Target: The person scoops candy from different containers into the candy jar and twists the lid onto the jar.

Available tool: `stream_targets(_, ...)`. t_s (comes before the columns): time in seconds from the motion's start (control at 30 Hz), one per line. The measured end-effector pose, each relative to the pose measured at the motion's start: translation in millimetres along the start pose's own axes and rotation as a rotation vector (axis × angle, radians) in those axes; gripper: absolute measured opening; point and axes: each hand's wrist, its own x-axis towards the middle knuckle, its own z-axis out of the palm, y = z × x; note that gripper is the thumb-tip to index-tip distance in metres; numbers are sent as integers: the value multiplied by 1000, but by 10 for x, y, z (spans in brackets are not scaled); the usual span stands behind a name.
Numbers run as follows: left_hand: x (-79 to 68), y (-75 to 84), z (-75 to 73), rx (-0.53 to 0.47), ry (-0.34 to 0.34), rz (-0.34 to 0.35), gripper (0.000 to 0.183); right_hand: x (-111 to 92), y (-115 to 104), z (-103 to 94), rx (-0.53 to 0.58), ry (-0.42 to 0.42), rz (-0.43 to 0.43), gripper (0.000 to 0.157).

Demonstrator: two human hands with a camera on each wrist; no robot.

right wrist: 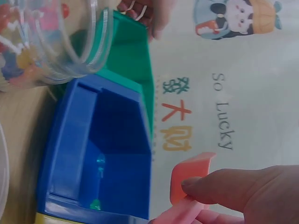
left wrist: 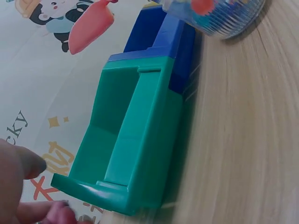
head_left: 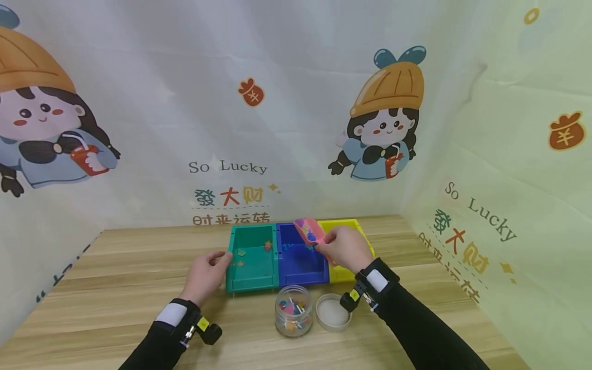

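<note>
My right hand [head_left: 347, 247] pinches the handle of a small pink scoop [right wrist: 187, 172], raised over the back of the blue bin [head_left: 302, 272] near the yellow bin [head_left: 342, 275]. Small colourful pieces [head_left: 311, 235] show in the scoop. My left hand [head_left: 207, 275] is at the outer left edge of the green bin [head_left: 254, 282], thumb and fingertips close to its rim. A few small star-like pieces [head_left: 268, 245] lie in the green bin. Small blue-green pieces [right wrist: 96, 204] lie in the blue bin.
An uncovered clear jar [head_left: 293, 329] with colourful small pieces stands in front of the blue bin. Its round white lid [head_left: 333, 313] lies to the right, close by my right wrist. Behind the bins, a printed cloth [head_left: 300, 190] hangs at the back of the wooden table [head_left: 152, 272].
</note>
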Motion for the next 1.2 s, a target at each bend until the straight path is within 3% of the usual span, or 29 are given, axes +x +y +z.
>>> stream_targets(0.27,-57,66,-41,-79,102,27,58,-30,75,-171,56,38,-36,26)
stream_targets(0.47,-143,145,-60,-153,89,76,59,-95,99,-308,91,65,-81,28)
stream_targets(0.83,-358,314,3,-288,-46,168,55,-307,61,-483,85,80,-166,26)
stream_targets(1.2,-576,370,234,-267,-243,211,62,-536,24,-599,53,87,-215,27)
